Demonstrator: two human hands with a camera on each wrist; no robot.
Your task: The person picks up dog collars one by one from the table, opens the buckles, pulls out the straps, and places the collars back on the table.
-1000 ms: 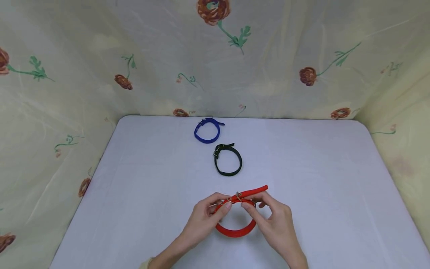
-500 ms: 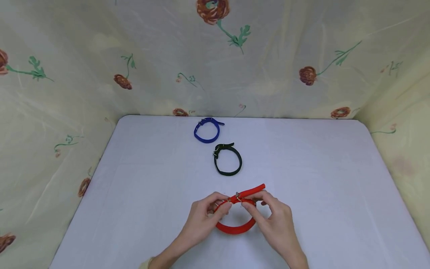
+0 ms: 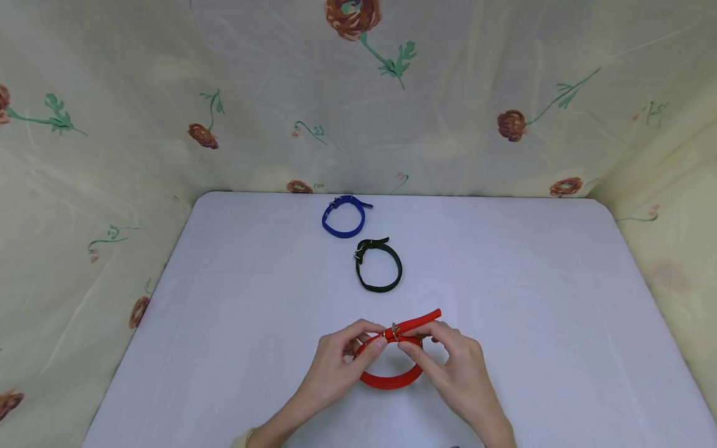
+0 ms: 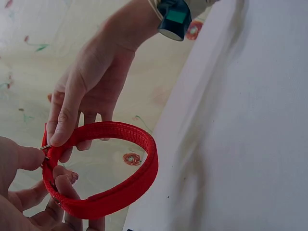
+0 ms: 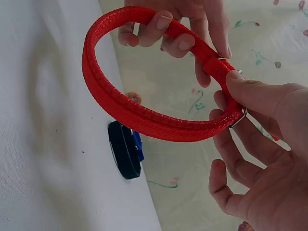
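Note:
A red collar (image 3: 390, 381) is held up as a loop above the white table, its loose end slanting up to the right past a metal buckle (image 3: 394, 331). My left hand (image 3: 338, 358) pinches the strap just left of the buckle between thumb and forefinger. On the other side, my right hand (image 3: 456, 367) pinches the strap to the right of the buckle. In the right wrist view the red collar (image 5: 159, 126) shows stitched edges and a metal ring near the right thumb. Fingers partly cover the buckle in both wrist views.
A black-looking collar (image 3: 382, 289) lies buckled in a loop beyond the hands. Farther back, close to the table's rear edge, is a blue collar (image 3: 344, 234). Flower-patterned cloth (image 3: 437, 124) hangs behind and at both sides of the white table (image 3: 532, 280).
Both hands keep their pinch on the red collar. Its loose end has shifted slightly left, and the right fingertips have moved a little left toward the buckle.

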